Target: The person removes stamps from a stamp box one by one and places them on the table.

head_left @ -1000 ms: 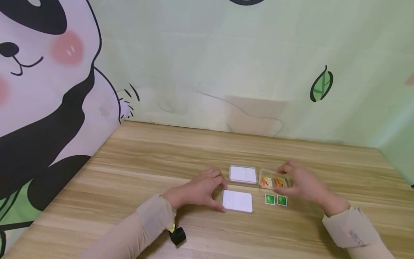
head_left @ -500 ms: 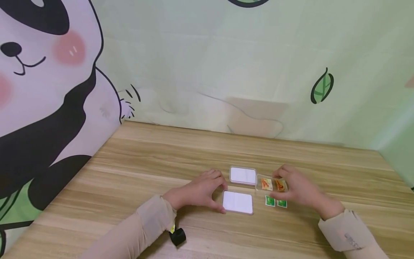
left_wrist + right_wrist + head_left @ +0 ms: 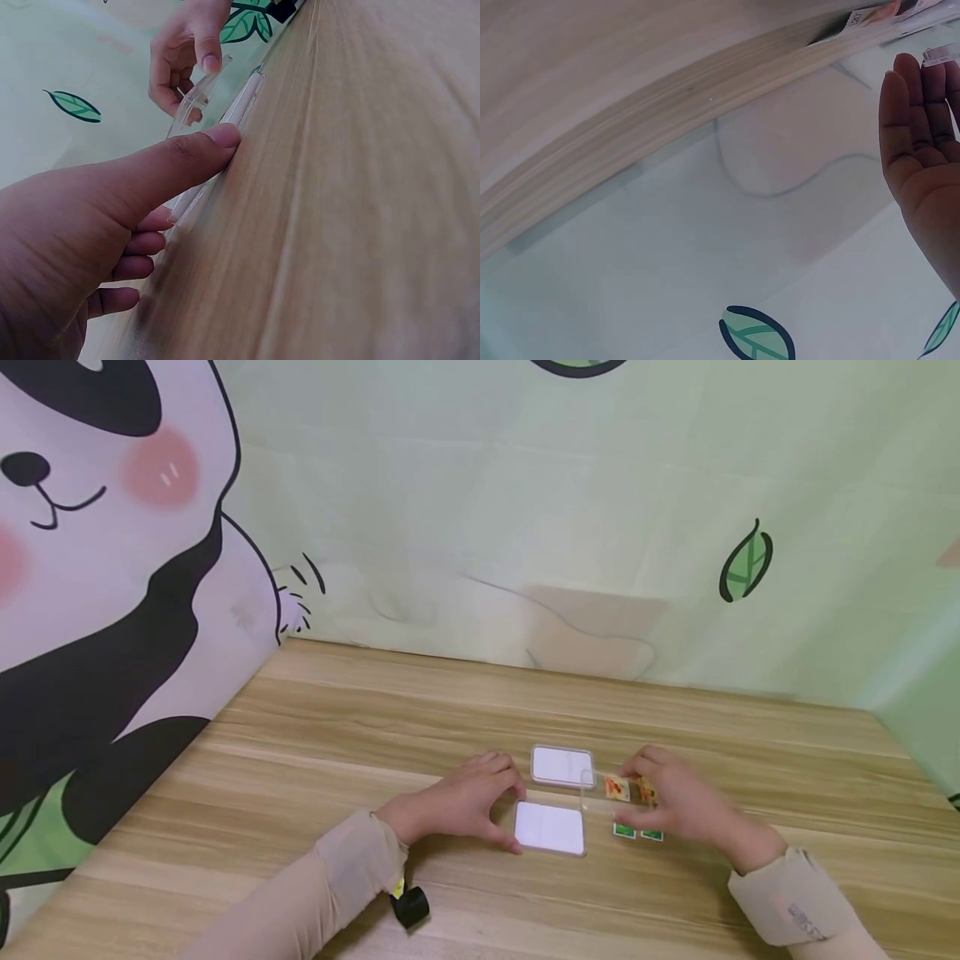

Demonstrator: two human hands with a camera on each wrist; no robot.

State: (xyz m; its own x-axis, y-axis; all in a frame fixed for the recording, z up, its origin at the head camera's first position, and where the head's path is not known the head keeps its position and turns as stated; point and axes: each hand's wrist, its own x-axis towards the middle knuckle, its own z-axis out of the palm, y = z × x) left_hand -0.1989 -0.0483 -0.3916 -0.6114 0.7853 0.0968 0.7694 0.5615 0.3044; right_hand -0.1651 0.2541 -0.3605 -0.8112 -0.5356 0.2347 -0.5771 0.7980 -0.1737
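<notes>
My left hand holds a shallow clear case with a white insert by its left end, thumb on the near side and fingers on the far side. The left wrist view shows the thumb against the case's edge. My right hand pinches a clear plastic lid between thumb and fingers, raised and tilted to the right of the case. Through and beside it show two orange stamp-like pieces, one partly covered by the hand. Two green stamp-like pieces lie nearer, partly hidden by the right thumb.
A second clear case with a white insert lies just behind the held one. A black object hangs beneath the left wrist. A printed cloth backdrop stands along the wooden table's far and left edges.
My right hand has moved left and slightly nearer with the clear lid, now partly over the green pieces. My left hand and the near case stay in place.
</notes>
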